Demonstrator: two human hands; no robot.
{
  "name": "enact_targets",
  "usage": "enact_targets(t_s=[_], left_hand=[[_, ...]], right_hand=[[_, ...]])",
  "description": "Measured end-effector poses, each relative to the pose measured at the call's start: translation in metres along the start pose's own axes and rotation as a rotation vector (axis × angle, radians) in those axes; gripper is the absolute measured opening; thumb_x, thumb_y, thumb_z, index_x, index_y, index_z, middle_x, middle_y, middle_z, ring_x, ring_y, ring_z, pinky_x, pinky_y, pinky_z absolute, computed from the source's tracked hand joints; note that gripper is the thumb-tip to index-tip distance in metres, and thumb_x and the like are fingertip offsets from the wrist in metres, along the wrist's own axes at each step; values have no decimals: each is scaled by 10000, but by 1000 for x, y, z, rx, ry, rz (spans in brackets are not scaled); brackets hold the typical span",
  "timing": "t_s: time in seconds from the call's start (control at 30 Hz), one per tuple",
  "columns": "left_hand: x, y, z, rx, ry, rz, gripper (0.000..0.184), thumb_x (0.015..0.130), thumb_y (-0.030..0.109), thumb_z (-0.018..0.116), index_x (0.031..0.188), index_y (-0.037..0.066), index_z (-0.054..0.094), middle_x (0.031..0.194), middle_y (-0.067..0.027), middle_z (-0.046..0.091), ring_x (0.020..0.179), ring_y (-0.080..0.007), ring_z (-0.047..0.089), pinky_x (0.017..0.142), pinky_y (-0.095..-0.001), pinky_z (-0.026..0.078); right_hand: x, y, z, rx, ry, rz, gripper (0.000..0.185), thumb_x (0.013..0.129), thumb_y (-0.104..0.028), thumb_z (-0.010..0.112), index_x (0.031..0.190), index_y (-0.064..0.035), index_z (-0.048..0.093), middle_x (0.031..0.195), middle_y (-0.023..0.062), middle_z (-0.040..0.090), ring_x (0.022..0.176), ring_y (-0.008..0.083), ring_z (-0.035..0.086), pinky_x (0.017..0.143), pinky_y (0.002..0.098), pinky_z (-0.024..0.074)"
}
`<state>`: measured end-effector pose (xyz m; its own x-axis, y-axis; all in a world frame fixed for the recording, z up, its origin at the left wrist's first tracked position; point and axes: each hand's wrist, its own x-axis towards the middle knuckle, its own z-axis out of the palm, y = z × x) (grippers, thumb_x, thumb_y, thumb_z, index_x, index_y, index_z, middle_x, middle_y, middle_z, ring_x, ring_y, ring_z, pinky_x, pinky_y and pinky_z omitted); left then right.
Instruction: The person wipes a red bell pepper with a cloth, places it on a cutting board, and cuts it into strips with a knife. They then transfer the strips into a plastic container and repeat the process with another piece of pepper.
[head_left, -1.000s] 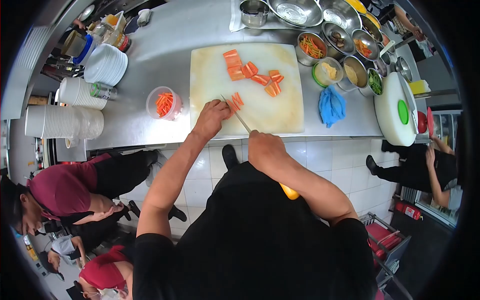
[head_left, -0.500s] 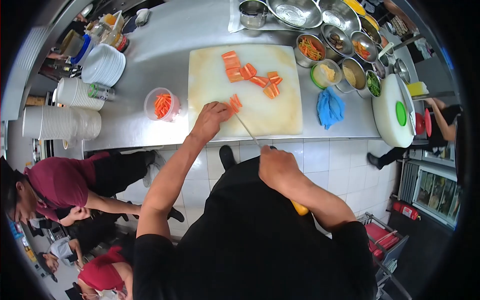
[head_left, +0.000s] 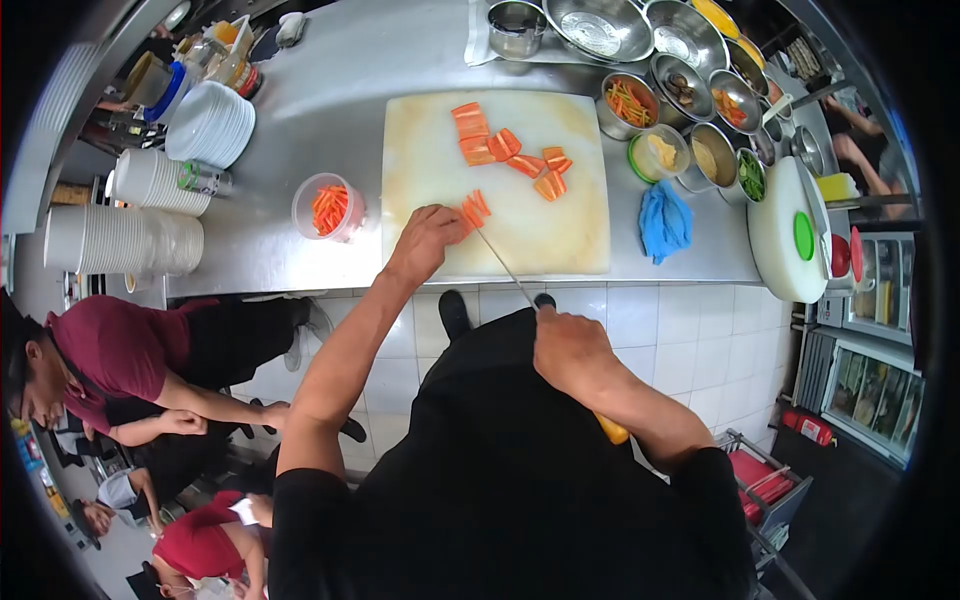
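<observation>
On the white cutting board (head_left: 560, 235), my left hand (head_left: 427, 243) presses a piece of red bell pepper (head_left: 462, 228) down with curled fingertips. Cut strips of pepper (head_left: 477, 205) lean beside those fingers. My right hand (head_left: 573, 350) is closed around a knife (head_left: 508, 268), whose thin blade points up and left, its tip at the pepper piece. A yellow end (head_left: 612, 429) shows beneath my right forearm, in line with the knife. Several larger pepper pieces (head_left: 472, 122) lie farther up the board. Left of the board stands a clear tub (head_left: 300, 210) of red-orange strips.
Stacked white bowls (head_left: 120, 240) and plates (head_left: 210, 125) stand at left. A blue cloth (head_left: 664, 222) lies right of the board, near metal containers of chopped food (head_left: 628, 103) and a thick round board (head_left: 785, 235). A person in maroon (head_left: 110, 350) is at lower left.
My right hand has drawn back slightly down and to the right with the knife. My left hand stays on the pepper. The view has shifted a little.
</observation>
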<state>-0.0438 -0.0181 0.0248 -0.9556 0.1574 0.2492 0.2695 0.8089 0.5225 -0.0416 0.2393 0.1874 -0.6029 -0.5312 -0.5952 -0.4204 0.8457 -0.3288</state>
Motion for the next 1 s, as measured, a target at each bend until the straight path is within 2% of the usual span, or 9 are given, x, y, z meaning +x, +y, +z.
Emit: enact_targets(t_s=[0.2,0.3,0.37,0.43,0.53,0.63,0.77,0.93,1.0], left_hand=[[4,-1,0,4,-63,-17,182,701,-67,573,810,43,670,955,-68,652,942,-281,579,861,-378,441],[2,-7,4,-19,-10,19,174,706,-59,581,812,46,670,949,-71,651,936,-285,580,855,-383,444],[-1,-9,6,-38,45,29,169,709,-53,585,813,49,670,950,-72,651,938,-287,580,856,-385,444],[-4,-9,7,20,101,29,154,712,-38,592,807,54,671,949,-73,651,934,-285,579,857,-389,445],[-1,-9,4,24,32,34,135,713,-27,598,791,56,671,949,-72,651,934,-278,579,862,-387,445],[1,-5,2,32,15,29,140,695,-40,608,773,58,671,956,-74,651,921,-276,582,845,-382,454],[2,-6,1,-4,5,18,154,679,-60,616,767,54,671,930,-78,654,901,-281,590,815,-380,468],[-2,-4,1,15,108,38,217,622,-102,651,778,48,675,897,-76,652,889,-281,608,814,-372,489],[-2,-3,-1,-1,88,44,214,624,-103,649,776,46,673,900,-79,652,891,-282,608,815,-371,489]], right_hand=[[69,-5,22,-9,105,-161,176,798,-63,543,922,57,583,821,238,673,800,397,672,730,479,533],[47,2,21,3,8,-57,175,800,-60,543,925,56,584,845,244,672,807,389,675,730,474,534],[17,8,14,-38,35,-84,175,856,-92,515,928,36,609,858,246,677,793,387,685,717,458,550],[-1,4,0,-71,-91,18,179,850,-87,515,951,33,602,873,247,676,789,384,686,715,458,549],[7,3,2,-41,66,-117,184,843,-85,518,951,32,610,858,241,677,783,374,689,708,452,551],[52,-2,16,-56,93,-180,196,836,-86,522,959,34,617,851,237,678,786,370,690,707,450,552],[51,-1,20,-79,76,-181,205,834,-86,522,965,36,623,846,237,679,793,369,690,704,447,552],[-2,3,2,-30,-85,38,171,807,-89,550,923,34,570,847,229,669,821,403,662,754,467,529],[7,3,7,-16,-1,-48,167,823,-88,534,923,33,590,842,231,674,807,391,674,737,463,538]])
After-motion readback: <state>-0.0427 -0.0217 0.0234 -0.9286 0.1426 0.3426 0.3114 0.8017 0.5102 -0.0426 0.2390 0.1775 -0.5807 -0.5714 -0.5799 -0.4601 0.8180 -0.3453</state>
